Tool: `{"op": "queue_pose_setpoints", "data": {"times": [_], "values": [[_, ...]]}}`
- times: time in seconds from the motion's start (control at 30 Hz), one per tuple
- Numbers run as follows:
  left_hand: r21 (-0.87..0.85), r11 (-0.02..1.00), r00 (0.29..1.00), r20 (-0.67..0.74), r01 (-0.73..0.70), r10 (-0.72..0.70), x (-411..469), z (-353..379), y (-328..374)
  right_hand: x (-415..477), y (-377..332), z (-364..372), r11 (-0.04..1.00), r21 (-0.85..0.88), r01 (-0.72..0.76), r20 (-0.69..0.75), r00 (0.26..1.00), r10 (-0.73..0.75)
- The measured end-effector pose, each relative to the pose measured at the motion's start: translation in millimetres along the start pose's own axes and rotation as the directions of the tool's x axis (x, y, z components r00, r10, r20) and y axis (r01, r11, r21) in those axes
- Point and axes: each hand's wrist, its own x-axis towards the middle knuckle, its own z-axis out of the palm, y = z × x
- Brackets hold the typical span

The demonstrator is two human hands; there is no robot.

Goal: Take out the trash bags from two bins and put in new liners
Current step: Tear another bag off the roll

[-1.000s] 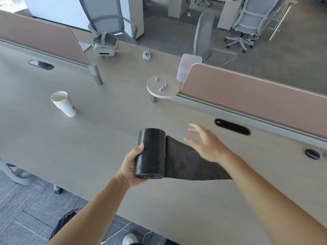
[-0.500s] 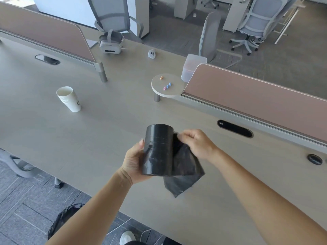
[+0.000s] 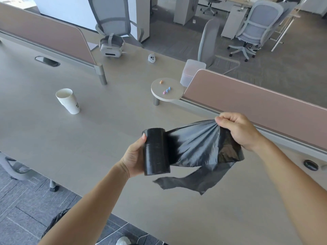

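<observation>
Right hand [image 3: 237,131] now pinches liner [image 3: 198,147], drawn rightward off roll [image 3: 155,151] (left hand [image 3: 135,156] grip wraps roll); tear-off next.

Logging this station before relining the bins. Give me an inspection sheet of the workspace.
Surface: grey desk, pink divider panels along it.
Job's things: black liner roll, one liner pulled out sideways; black bag on the floor, lower left.
Clutter: paper cup stack, white headset, round shelf with coloured bits.
Hands: left hand grips the roll; right hand pinches the liner's bunched end.
Cables: pale cord on the floor.
Surroundings: office chairs, carpet.
</observation>
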Motion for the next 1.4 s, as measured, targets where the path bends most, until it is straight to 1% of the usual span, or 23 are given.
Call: {"op": "queue_pose_setpoints", "data": {"times": [0.1, 0.17, 0.27, 0.33, 0.37, 0.4, 0.43, 0.47, 0.5, 0.53, 0.57, 0.6, 0.63, 0.67, 0.73, 0.77, 0.87, 0.97, 1.03, 1.1, 1.23, 1.3, 1.4], "values": [[0.002, 1.000, 0.992, -0.125, 0.012, -0.012, 3.1, -12.8, 0.5, 0.9, 8.1, -17.8, 1.000, 0.017, -0.019, -0.102, 0.995, 0.021], [-0.019, 0.999, 0.986, -0.160, 0.039, -0.041, 3.1, -22.2, -1.6, 2.0, 16.4, -24.1, 0.999, -0.012, -0.043, -0.139, 0.989, 0.041], [-0.024, 0.998, 0.991, -0.118, 0.060, -0.063, -0.8, -24.7, -6.3, 3.3, 34.3, -25.3, 0.991, -0.118, -0.067, -0.176, 0.983, 0.045], [-0.040, 0.997, 0.996, -0.059, 0.062, -0.065, -4.2, -20.8, -8.3, 7.2, 47.4, -25.0, 0.958, -0.262, -0.112, -0.157, 0.985, 0.072], [-0.065, 0.996, 0.997, -0.039, 0.061, -0.063, -5.5, -19.1, -8.4, 8.4, 50.8, -23.2, 0.900, -0.406, -0.156, -0.163, 0.982, 0.097], [-0.098, 0.993, 0.998, -0.024, 0.057, -0.060, -6.5, -18.0, -8.3, 9.6, 52.8, -18.7, 0.803, -0.567, -0.182, -0.149, 0.982, 0.117], [-0.130, 0.990, 0.998, -0.013, 0.055, -0.058, -7.2, -16.0, -7.7, 10.7, 52.4, -11.7, 0.680, -0.707, -0.195, -0.148, 0.981, 0.127], [-0.154, 0.987, 0.999, 0.001, 0.054, -0.054, -7.7, -13.4, -6.7, 14.1, 52.6, -0.2, 0.616, -0.768, -0.173, -0.139, 0.985, 0.103], [-0.168, 0.984, 0.999, 0.027, 0.050, -0.046, -7.9, -10.2, -5.1, 15.1, 44.1, 16.2, 0.642, -0.757, -0.122, -0.121, 0.992, 0.045], [-0.176, 0.983, 0.998, 0.060, 0.045, -0.035, -7.9, -6.2, -3.4, 15.8, 33.1, 34.0, 0.723, -0.689, -0.051, -0.093, 0.996, -0.018], [-0.181, 0.983, 0.995, 0.097, 0.040, -0.023, -7.9, -1.7, -1.5, 15.4, 19.8, 52.3, 0.846, -0.533, 0.012, -0.047, 0.998, -0.044], [-0.182, 0.983, 0.990, 0.142, 0.037, -0.011, -8.4, 3.5, 0.4, 15.4, 9.6, 69.5, 0.943, -0.333, 0.021, 0.014, 1.000, -0.018], [-0.180, 0.983, 0.983, 0.186, 0.031, 0.003, -8.6, 9.2, 1.9, 14.9, 0.7, 83.2, 0.984, -0.174, -0.030, 0.110, 0.993, 0.049], [-0.179, 0.984, 0.976, 0.217, 0.016, 0.023, -9.2, 14.6, 2.8, 17.1, -3.0, 94.4, 0.991, -0.103, -0.084, 0.198, 0.975, 0.103], [-0.180, 0.983, 0.976, 0.211, -0.019, 0.058, -8.8, 21.9, 5.4, 21.7, -3.4, 105.5, 0.987, -0.112, -0.112, 0.300, 0.943, 0.141], [-0.172, 0.984, 0.981, 0.181, -0.038, 0.069, -7.5, 22.9, 6.7, 22.5, -2.4, 106.5, 0.988, -0.109, -0.108, 0.319, 0.938, 0.138], [-0.119, 0.991, 0.992, 0.101, -0.067, 0.079, -6.2, 20.5, 8.3, 25.4, 3.1, 101.0, 0.989, -0.062, -0.133, 0.284, 0.948, 0.145], [-0.096, 0.994, 0.996, 0.061, -0.058, 0.064, -7.6, 16.3, 5.9, 21.7, 2.5, 95.2, 0.980, -0.035, -0.197, 0.299, 0.933, 0.199], [-0.105, 0.994, 0.999, 0.012, -0.039, 0.041, -9.1, 14.3, 4.3, 22.2, 2.5, 93.3, 0.976, -0.019, -0.217, 0.282, 0.935, 0.213], [-0.161, 0.987, 1.000, -0.006, -0.015, 0.014, -10.7, 12.2, 3.6, 21.5, 1.6, 91.9, 0.974, -0.040, -0.224, 0.263, 0.938, 0.227], [-0.292, 0.956, 0.998, 0.062, 0.033, -0.016, -13.1, 11.5, 2.4, 19.1, -0.6, 85.8, 0.958, -0.103, -0.268, 0.226, 0.932, 0.285], [-0.313, 0.949, 0.995, 0.095, 0.028, 0.002, -15.5, 12.1, 2.1, 18.4, -1.1, 81.5, 0.948, -0.148, -0.283, 0.223, 0.924, 0.311], [-0.300, 0.954, 0.990, 0.139, 0.025, 0.018, -17.5, 9.4, 1.0, 16.9, -2.6, 76.5, 0.957, -0.093, -0.273, 0.213, 0.934, 0.287]]}}
